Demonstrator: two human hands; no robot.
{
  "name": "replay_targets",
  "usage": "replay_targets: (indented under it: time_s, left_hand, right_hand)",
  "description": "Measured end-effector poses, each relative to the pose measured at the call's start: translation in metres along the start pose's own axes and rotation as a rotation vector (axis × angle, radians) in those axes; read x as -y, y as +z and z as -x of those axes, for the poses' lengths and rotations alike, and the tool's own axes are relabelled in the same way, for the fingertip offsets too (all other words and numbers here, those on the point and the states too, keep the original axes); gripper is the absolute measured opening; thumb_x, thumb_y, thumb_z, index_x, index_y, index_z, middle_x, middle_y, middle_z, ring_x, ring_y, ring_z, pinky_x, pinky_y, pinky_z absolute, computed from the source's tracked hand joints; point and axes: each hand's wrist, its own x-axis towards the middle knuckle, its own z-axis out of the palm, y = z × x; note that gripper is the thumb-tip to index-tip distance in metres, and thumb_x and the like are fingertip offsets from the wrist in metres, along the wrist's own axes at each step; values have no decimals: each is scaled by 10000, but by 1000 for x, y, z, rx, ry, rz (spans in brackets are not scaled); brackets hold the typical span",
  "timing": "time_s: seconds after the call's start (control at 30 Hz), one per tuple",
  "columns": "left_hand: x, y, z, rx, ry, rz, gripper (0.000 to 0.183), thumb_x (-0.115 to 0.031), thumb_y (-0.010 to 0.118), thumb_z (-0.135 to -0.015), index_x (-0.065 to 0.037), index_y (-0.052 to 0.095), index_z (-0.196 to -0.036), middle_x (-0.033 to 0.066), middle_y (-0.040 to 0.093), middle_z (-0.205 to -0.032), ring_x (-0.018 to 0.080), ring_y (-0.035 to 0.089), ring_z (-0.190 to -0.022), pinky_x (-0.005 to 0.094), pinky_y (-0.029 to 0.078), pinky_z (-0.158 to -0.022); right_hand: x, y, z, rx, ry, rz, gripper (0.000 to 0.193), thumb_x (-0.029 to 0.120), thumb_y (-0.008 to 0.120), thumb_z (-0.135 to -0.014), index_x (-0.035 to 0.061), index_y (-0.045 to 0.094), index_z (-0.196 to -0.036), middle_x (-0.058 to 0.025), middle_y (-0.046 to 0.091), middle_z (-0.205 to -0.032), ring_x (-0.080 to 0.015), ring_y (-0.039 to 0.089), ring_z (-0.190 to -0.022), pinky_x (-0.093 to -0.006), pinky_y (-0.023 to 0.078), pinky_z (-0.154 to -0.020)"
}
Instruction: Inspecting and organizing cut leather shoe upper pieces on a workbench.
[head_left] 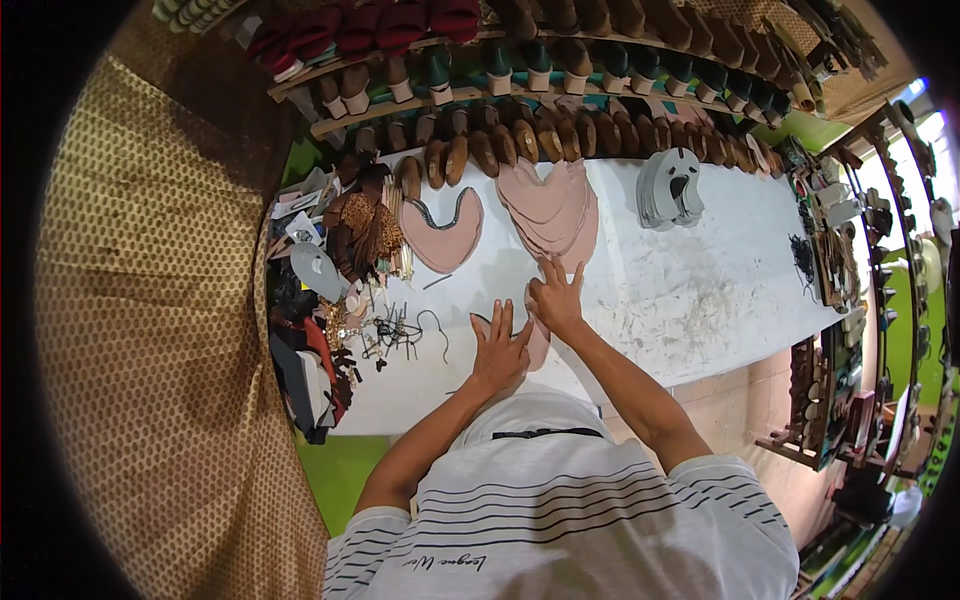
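Note:
On the white work table, close to my body, lies a pink curved piece of shoe material, mostly hidden by my hands. My left hand rests on it, palm down with fingers spread. Just beyond and to the right, my right hand touches its edge, with fingers stretched apart. A dark edge shows by the left fingertips. Farther off lies a pink U-shaped piece with a dark strip along its inner curve. A stack of similar pink pieces sits right of it.
Dark cord scraps lie at left, beside piled materials. A stack of grey cut pieces stands at the back right. Brown shoe lasts line the far edge, below shelves of shoes. A patterned curtain hangs at left.

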Motion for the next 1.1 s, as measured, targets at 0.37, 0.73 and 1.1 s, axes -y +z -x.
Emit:
replay_targets:
  time_s: [0.37, 0.73, 1.1]
  left_hand:
    - [7, 3, 9, 6, -38, 46, 595, -264, 568, -941, -214, 509, -1530, 312, 169, -1665, 502, 81, -1560, 829, 18, -1101]
    - [4, -9, 4, -14, -38, 120, 563, -229, 591, -910, -173, 577, -1470, 301, 220, -1653, 496, 118, -1558, 831, 44, -1108]
    - [20, -39, 52, -51, -45, 22, 318, -297, 826, -809, -189, 695, -1077, 225, 308, -1637, 459, 171, -1558, 825, 72, -1118]
  right_hand:
    - [-4, 1, 48, -104, -65, -271, 214, 244, 684, -916, 165, 782, -1089, -173, 464, -1553, -392, 343, -1502, -769, 188, -1132]
    - [-14, 0, 49, 6, -47, -286, 301, 190, 652, -917, 179, 749, -1201, -147, 414, -1597, -384, 351, -1495, -761, 206, -1137]
    - [-12, 7, 58, -24, 387, -206, 274, 257, 781, -862, 81, 755, -1070, -208, 396, -1587, -398, 314, -1506, -787, 167, -1122]
